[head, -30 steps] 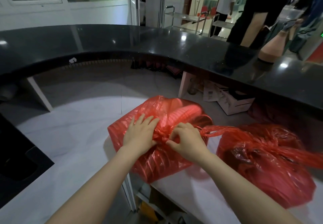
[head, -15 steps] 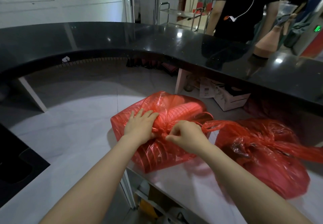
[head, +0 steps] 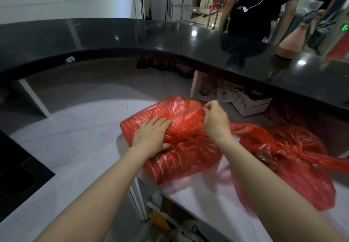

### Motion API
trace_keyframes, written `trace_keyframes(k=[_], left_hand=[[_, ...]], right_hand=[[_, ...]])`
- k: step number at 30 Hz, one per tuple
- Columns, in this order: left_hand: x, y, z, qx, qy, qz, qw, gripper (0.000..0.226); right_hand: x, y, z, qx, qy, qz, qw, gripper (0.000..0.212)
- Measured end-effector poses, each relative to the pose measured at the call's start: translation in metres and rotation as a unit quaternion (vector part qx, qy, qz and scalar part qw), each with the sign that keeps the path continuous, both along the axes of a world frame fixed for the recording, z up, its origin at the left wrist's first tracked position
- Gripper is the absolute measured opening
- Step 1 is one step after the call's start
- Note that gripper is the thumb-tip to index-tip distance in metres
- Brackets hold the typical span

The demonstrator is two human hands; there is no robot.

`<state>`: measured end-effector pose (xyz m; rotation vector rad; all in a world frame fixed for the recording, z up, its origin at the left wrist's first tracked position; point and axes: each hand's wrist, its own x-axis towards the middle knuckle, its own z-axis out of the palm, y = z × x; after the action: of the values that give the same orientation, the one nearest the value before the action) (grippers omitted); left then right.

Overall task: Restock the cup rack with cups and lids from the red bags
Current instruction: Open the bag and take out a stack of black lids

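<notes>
1. Head view: the near bag point(head: 181, 158) lies on the white worktop point(head: 75, 147), at its front edge.
2. The left hand point(head: 151, 139) lies on the bag's top, fingers fairly straight, thumb tucked against the plastic; grip released.
3. The right hand point(head: 215, 120), above the bag's far side, pinches its plastic and holds it lifted.
4. A second bag point(head: 294, 162) lies right of the near bag.
</notes>
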<state>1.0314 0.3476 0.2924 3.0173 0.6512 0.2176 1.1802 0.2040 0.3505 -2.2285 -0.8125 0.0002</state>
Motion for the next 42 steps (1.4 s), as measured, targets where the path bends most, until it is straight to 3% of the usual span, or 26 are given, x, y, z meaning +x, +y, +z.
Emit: trace_keyframes(k=[2, 6, 9, 11, 12, 14, 16, 21, 25, 27, 31, 34, 37, 40, 42], left_hand=[[-0.001, 0.001, -0.002, -0.001, -0.003, -0.002, 1.0, 0.092], [-0.004, 0.001, 0.0, -0.052, -0.05, -0.013, 0.997, 0.107], [-0.017, -0.001, -0.005, -0.157, -0.116, -0.009, 0.981, 0.111], [-0.025, -0.004, -0.016, -0.165, -0.122, 0.004, 0.979, 0.107], [-0.027, -0.005, -0.02, -0.155, -0.117, 0.008, 0.981, 0.104], [-0.028, -0.001, -0.023, -0.155, -0.108, 0.014, 0.982, 0.102], [-0.029, 0.006, -0.017, -0.163, -0.094, 0.022, 0.982, 0.1], [-0.043, 0.04, -0.005, -0.214, -0.096, 0.09, 0.968, 0.067], [-0.054, 0.055, 0.004, -0.19, -0.132, 0.115, 0.966, 0.032], [-0.058, 0.052, 0.007, -0.199, -0.195, 0.145, 0.949, 0.03], [-0.063, 0.036, 0.016, -0.262, -0.336, 0.165, 0.89, 0.03], [-0.066, 0.028, 0.023, -0.308, -0.417, 0.165, 0.839, 0.03], [-0.076, 0.034, 0.027, -0.32, -0.466, 0.217, 0.796, 0.037], [-0.088, 0.04, 0.027, -0.343, -0.478, 0.288, 0.756, 0.049], [-0.089, 0.035, 0.031, -0.364, -0.463, 0.294, 0.753, 0.054]], right_hand=[[0.008, -0.004, 0.004, 0.045, 0.013, -0.029, 0.999, 0.007], [0.002, -0.006, -0.005, 0.072, 0.037, 0.055, 0.995, 0.014], [-0.004, -0.013, -0.019, -0.035, 0.081, 0.122, 0.989, 0.049], [-0.009, -0.015, -0.03, -0.139, 0.061, 0.181, 0.972, 0.074], [-0.012, -0.015, -0.034, -0.183, 0.024, 0.203, 0.962, 0.076], [-0.015, -0.013, -0.041, -0.215, -0.084, 0.191, 0.954, 0.053], [-0.012, -0.013, -0.039, -0.191, -0.125, 0.124, 0.966, 0.03], [0.0, -0.021, -0.036, -0.137, -0.07, 0.007, 0.988, 0.033], [0.005, -0.024, -0.022, -0.107, -0.086, -0.054, 0.989, 0.042], [0.007, -0.025, -0.014, -0.109, -0.12, -0.015, 0.987, 0.051], [-0.013, -0.016, -0.006, -0.117, -0.113, 0.174, 0.971, 0.073], [-0.025, -0.007, -0.011, -0.18, -0.119, 0.215, 0.953, 0.052], [-0.023, -0.014, -0.008, -0.178, -0.127, 0.204, 0.954, 0.025], [-0.013, -0.03, -0.001, -0.168, -0.165, 0.151, 0.96, 0.017], [-0.011, -0.037, 0.005, -0.212, -0.189, 0.12, 0.951, 0.018]])
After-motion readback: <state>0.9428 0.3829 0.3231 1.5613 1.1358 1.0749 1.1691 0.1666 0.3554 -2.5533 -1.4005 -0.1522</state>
